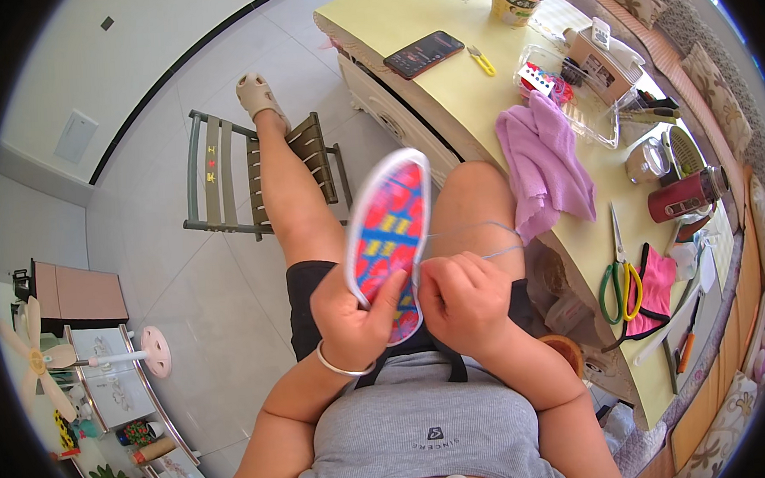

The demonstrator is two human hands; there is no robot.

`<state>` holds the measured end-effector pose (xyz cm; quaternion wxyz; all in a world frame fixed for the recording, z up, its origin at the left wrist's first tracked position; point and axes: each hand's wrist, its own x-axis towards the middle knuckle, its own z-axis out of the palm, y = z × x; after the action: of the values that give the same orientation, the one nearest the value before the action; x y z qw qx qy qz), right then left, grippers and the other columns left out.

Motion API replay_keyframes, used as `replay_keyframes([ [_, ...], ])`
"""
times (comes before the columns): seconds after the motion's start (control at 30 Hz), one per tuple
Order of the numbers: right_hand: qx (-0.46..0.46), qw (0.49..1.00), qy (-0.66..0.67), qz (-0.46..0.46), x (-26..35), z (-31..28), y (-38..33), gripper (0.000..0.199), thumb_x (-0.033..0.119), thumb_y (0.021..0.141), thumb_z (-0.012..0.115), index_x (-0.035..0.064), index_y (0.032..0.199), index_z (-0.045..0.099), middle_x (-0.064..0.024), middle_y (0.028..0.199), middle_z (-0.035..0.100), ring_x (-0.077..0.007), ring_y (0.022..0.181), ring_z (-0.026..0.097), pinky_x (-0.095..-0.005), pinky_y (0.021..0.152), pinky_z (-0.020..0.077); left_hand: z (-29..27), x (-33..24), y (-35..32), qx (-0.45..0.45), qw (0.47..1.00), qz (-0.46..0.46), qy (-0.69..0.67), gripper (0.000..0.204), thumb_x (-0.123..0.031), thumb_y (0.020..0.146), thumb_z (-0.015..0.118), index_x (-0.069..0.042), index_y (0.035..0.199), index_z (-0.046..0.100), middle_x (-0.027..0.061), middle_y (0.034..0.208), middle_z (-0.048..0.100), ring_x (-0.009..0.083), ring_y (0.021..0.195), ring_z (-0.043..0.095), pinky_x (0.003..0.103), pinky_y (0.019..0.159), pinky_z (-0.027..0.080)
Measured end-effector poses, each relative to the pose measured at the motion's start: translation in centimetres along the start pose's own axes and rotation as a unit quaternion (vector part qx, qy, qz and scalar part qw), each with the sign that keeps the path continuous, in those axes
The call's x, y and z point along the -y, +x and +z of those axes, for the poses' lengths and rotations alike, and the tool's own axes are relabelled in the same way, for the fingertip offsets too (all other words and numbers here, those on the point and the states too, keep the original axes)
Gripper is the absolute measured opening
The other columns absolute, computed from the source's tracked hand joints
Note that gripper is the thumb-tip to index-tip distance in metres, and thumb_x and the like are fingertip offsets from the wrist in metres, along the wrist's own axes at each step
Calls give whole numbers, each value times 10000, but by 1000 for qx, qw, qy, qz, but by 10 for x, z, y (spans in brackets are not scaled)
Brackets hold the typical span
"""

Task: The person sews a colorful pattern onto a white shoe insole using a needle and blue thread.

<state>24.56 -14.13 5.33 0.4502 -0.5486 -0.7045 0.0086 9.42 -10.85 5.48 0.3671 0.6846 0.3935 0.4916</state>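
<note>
My left hand [352,318] grips an insole [388,230] patterned in red, blue and yellow with a white rim, its thumb lying across the lower part. The insole stands nearly upright above my lap and is slightly blurred. Close against its right edge, my right hand [465,297] is closed with the fingers curled in. A thin blue-grey thread [486,225] loops out over my right thigh from near that hand. Whether a needle is between the right fingers is hidden.
At the right, a yellow-covered table [470,87] carries a lilac towel [544,161], phone [425,53], yellow cutter [481,59], scissors [619,270], plastic tray [597,124] and dark red flask [687,195]. My outstretched leg rests on a folding chair [266,171]. A fan [38,359] stands at left.
</note>
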Motion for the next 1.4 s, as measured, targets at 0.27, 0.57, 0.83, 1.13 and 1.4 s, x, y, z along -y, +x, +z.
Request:
replay_keyframes([
  [0.27, -25, 981, 139, 132, -15, -22, 12, 110, 29, 823, 687, 30, 932, 674, -90, 920, 619, -172, 846, 566, -272, 761, 435, -21, 9, 17, 46, 952, -118, -280, 244, 10, 849, 697, 44, 1085, 643, 100, 1023, 704, 162, 921, 663, 283, 829, 524],
  [0.57, 76, 506, 716, 475, -13, 3, 1, 70, 94, 874, 657, 30, 902, 657, -45, 873, 671, -134, 818, 616, -268, 782, 475, -15, 13, 11, 129, 901, -165, -379, 263, 9, 844, 700, 46, 1096, 635, 101, 1052, 701, 154, 945, 658, 281, 849, 524],
  [0.83, -110, 423, 813, 386, -87, -37, 8, 129, 70, 909, 571, -10, 1010, 574, -106, 1030, 610, -142, 841, 575, -270, 741, 517, -23, 20, 21, 57, 888, -158, -427, 384, 38, 833, 672, 42, 1205, 578, 108, 1138, 670, 190, 1021, 641, 318, 907, 506],
  [1.13, -527, 628, 539, 194, -331, -366, -180, 77, -19, 880, 541, 4, 843, 478, -36, 700, 423, -142, 595, 421, -265, 559, 432, -170, 110, 69, -198, 820, -136, -519, 167, -114, 926, 612, 14, 862, 527, 68, 733, 460, 163, 649, 419, 260, 535, 368],
  [1.4, -318, 864, 307, 240, -97, -106, -5, 155, 100, 939, 593, 22, 1071, 609, -26, 805, 584, -80, 706, 532, -230, 639, 443, -29, 56, 34, 147, 544, -302, -769, 302, -183, 886, 589, 27, 1079, 489, 60, 749, 493, 139, 595, 465, 255, 511, 402],
])
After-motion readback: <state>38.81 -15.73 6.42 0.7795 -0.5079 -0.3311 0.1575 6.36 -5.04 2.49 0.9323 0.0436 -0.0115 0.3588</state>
